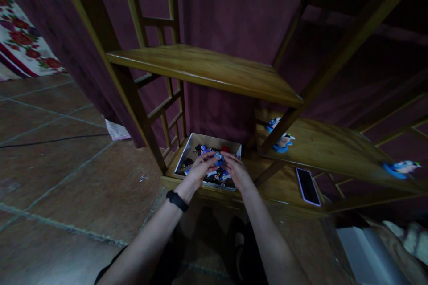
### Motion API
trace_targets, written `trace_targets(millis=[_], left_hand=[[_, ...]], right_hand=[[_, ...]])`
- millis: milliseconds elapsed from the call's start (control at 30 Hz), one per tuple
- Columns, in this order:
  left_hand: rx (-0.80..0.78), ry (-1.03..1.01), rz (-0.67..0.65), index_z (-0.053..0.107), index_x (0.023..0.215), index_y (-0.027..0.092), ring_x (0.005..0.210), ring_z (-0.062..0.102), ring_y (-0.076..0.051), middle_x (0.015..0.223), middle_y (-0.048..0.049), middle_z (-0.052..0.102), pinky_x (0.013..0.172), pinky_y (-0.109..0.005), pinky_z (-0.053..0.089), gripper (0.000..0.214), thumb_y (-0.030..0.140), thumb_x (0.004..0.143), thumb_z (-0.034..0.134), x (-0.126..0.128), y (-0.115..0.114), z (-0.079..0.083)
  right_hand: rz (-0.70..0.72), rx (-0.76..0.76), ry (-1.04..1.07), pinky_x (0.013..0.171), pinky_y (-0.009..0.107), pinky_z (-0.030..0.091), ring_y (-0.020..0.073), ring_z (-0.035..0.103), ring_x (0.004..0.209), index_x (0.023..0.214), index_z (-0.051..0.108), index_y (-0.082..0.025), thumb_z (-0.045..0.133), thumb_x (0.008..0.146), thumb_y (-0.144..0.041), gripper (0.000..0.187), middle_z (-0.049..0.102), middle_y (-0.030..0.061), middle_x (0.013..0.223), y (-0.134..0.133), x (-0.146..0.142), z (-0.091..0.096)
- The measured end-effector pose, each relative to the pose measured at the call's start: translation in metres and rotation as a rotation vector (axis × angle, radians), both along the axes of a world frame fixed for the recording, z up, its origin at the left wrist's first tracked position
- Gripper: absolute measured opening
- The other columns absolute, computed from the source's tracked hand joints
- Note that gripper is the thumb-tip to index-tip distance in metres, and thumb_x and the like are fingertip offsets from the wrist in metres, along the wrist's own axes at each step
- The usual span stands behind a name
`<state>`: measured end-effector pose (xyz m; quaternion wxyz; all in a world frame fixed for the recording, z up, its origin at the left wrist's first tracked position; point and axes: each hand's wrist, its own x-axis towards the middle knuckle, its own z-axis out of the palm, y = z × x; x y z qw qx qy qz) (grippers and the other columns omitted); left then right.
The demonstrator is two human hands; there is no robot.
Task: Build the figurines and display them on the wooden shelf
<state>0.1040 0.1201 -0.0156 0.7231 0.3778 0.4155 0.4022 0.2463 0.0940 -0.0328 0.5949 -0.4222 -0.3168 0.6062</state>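
Both my hands reach into a shallow grey box (191, 141) on the lowest wooden shelf. The box is full of several small dark, blue and red figures. My left hand (199, 168), with a black band on the wrist, and my right hand (238, 170) meet over the box, and their fingertips are closed together on a small blue figure (219, 158).
A wooden shelf unit (207, 69) stands against a dark purple curtain. Small blue figures stand on the middle shelf (280, 141) and further right (399, 168). A phone (307, 185) lies on the low shelf. Brown tiled floor lies to the left with a black cable.
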Motion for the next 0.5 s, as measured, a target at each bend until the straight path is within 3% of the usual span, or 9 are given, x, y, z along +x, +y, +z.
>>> trace_targets(millis=[233,500], left_hand=[[-0.104,-0.054,0.028,0.064,0.086,0.011,0.067,0.065,-0.013,0.079,-0.0084,0.069,0.065,-0.024,0.051,0.032,0.038,0.070,0.068,0.000,0.000,0.000],[-0.108,-0.138,-0.013,0.064,0.082,0.009,0.066,0.065,-0.013,0.076,-0.0078,0.069,0.070,-0.025,0.053,0.016,0.022,0.073,0.067,-0.001,0.000,-0.006]], right_hand=[[-0.032,-0.063,-0.017,0.074,0.032,0.049,0.0190,0.062,0.084,0.084,0.068,-0.018,0.073,0.059,-0.032,0.029,0.068,0.0053,0.093,0.002,-0.002,-0.009],[-0.057,-0.062,-0.015,0.066,0.029,0.048,0.0156,0.061,0.074,0.081,0.067,-0.018,0.074,0.057,-0.028,0.028,0.068,0.0032,0.085,-0.002,-0.004,-0.008]])
